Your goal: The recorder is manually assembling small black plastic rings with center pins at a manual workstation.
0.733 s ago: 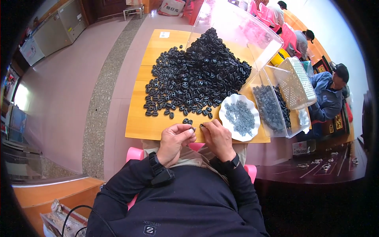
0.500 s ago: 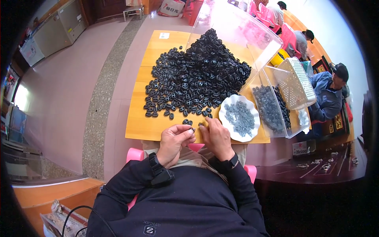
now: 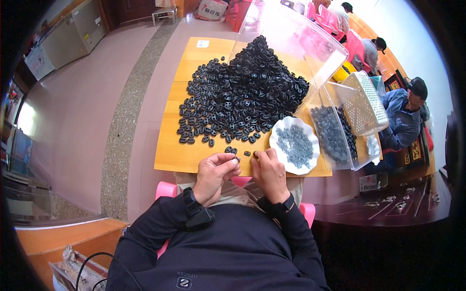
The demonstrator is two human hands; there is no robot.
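Note:
A small dark two-holed oval piece (image 3: pixel 236 158) is pinched between the thumb and forefinger of my left hand (image 3: pixel 215 173), just over the table's near edge. My right hand (image 3: pixel 271 173) rests at that edge with its fingertips closed on another black piece (image 3: pixel 256 153), mostly hidden by the fingers. Between the hands a single black piece (image 3: pixel 247 153) lies loose. Two more black pieces (image 3: pixel 231 150) sit close together beyond my left fingertips. Farther back spreads a large heap of black pieces (image 3: pixel 257 82) of the same kind.
Right of my right hand stands a white scalloped plate (image 3: pixel 313 164) of small grey-clear bits. Beyond it are a clear bin (image 3: pixel 332 140) of black pieces and a white perforated basket (image 3: pixel 366 102). A large clear box (image 3: pixel 315 36) lies tipped behind the heap. A person (image 3: pixel 403 116) sits at right.
My right hand has drawn one black piece nearer from the heap's front edge. The piece by its thumb now lies uncovered. My left hand has stayed almost still.

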